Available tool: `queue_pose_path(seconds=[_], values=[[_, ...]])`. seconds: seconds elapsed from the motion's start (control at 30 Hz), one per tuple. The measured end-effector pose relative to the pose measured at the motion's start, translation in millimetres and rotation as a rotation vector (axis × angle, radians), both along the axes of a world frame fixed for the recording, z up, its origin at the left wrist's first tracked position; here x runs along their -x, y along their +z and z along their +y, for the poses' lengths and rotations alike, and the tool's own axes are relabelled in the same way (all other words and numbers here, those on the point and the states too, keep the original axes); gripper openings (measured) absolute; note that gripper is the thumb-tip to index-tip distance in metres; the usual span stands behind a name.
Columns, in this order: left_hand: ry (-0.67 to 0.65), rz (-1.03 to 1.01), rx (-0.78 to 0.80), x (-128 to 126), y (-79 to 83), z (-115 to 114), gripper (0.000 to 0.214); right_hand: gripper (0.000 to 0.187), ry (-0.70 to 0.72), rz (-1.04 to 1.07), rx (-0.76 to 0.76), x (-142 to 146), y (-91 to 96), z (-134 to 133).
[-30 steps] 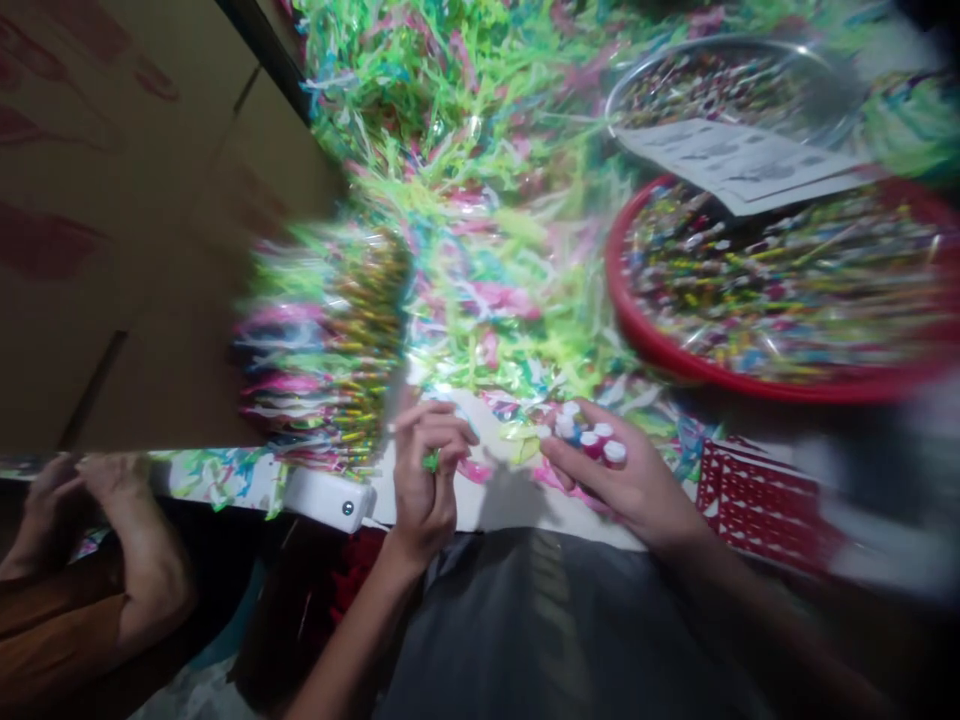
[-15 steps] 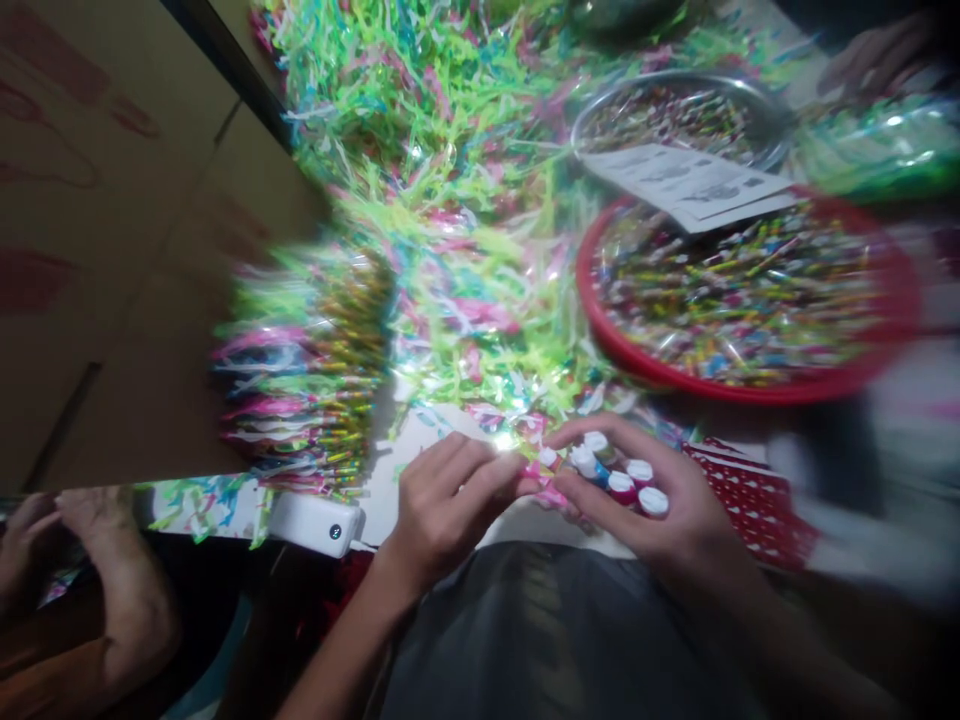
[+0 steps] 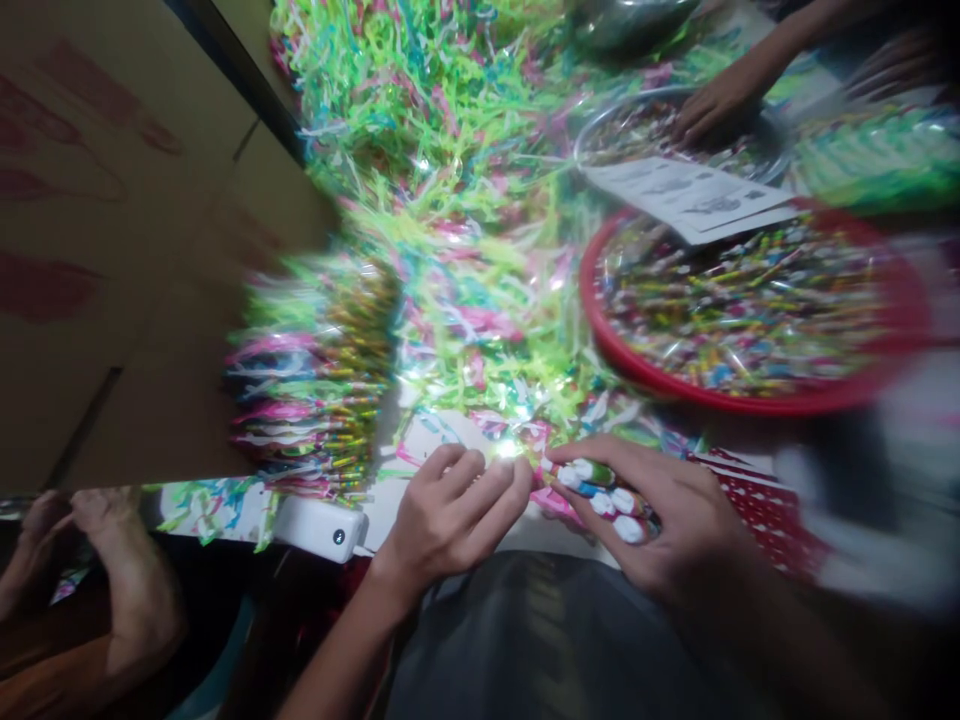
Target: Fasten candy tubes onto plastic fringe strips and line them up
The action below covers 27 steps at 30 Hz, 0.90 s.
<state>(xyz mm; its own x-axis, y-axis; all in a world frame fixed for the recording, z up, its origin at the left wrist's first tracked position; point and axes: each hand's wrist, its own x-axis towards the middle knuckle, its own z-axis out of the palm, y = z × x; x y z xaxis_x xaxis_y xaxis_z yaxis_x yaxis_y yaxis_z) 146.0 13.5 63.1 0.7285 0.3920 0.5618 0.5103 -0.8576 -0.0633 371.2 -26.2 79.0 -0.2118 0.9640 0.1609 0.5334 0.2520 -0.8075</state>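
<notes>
My right hand (image 3: 667,520) is curled round a small bundle of thin coloured tubes with white caps (image 3: 607,492), held side by side near the table's front edge. My left hand (image 3: 457,505) reaches toward that bundle, its fingers extended together and its fingertips touching the bundle's left end. Whether the left fingers pinch anything is hidden by glare. A bright patch of light lies just above the fingertips.
A red tray (image 3: 810,402) of small coloured wrapped pieces lies at right, a printed sheet (image 3: 690,195) behind it. Heaped green and pink plastic strips (image 3: 450,180) fill the middle. A stacked bundle (image 3: 330,370) stands left. Another person's hands show at bottom left (image 3: 67,520) and top right (image 3: 712,100).
My left hand has come from holding a small green piece upright to touching the bundle in my right hand. The right hand tilted the tubes flatter. Another person's hand appeared at the far bowl.
</notes>
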Motion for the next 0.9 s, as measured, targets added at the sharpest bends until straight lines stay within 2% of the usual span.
queue_pose_path(seconds=[0.17,0.3,0.43,0.5,0.6,0.67,0.77,0.9], values=[[0.006,-0.008,0.013,1.5,0.0,-2.3,0.024,0.027,0.014,0.006,-0.013,0.8,-1.2,-0.4],[-0.026,-0.03,0.03,4.9,-3.6,-0.7,0.019,0.022,0.107,0.008,0.071,-4.3,-4.1,3.0],[-0.041,-0.074,0.12,7.0,-8.9,-0.6,0.016,0.018,0.157,0.053,0.162,-2.8,-11.8,4.8],[-0.006,-0.072,0.182,8.1,-11.6,-2.1,0.014,0.02,0.106,0.076,0.217,2.3,-17.4,6.2],[0.037,0.045,0.257,17.1,-19.3,-1.0,0.015,0.036,-0.002,0.123,0.388,6.8,-29.2,11.9],[0.058,0.171,0.23,34.5,-26.7,6.6,0.02,0.047,-0.069,0.159,0.516,2.5,-41.1,18.3],[0.169,0.259,0.145,81.7,-33.6,31.1,0.027,0.061,-0.104,0.114,0.609,-13.2,-63.9,26.9],[0.367,0.229,0.101,158.9,-25.2,79.4,0.028,0.067,-0.141,-0.06,0.635,-23.3,-84.2,24.4]])
